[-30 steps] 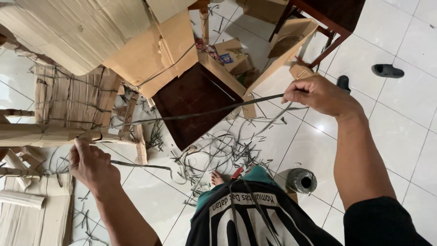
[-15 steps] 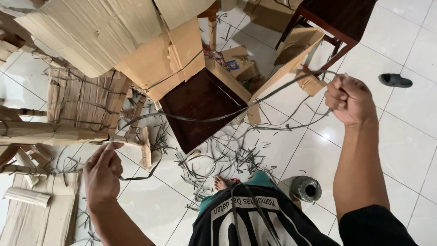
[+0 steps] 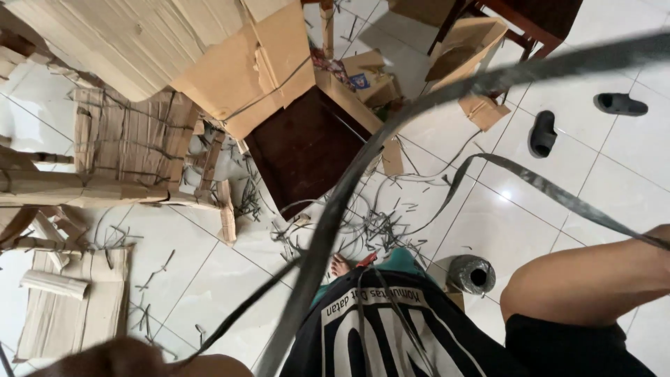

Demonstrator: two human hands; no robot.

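A long dark plastic strap (image 3: 335,209) sweeps close past the camera, from the upper right down to the lower left. Its thin end runs to my left hand (image 3: 125,359), a blurred shape at the bottom edge; its grip is unclear. Only my right arm (image 3: 593,279) shows at the lower right, and that hand is out of frame. A second loop of strap (image 3: 544,185) curves above the arm. Below on the floor stands a dark wooden piece of furniture (image 3: 300,146), partly wrapped in cardboard (image 3: 244,70).
A roll of strap (image 3: 471,274) stands by my bare foot (image 3: 340,265). Cut strap scraps (image 3: 377,227) litter the white tiles. Flat cardboard (image 3: 70,307) lies at the left. Open boxes (image 3: 467,42) and two dark sandals (image 3: 542,132) are at the upper right.
My right hand has pulled the strap up and out of frame to the right. The strap now passes close to the camera. My left hand has dropped to the bottom edge.
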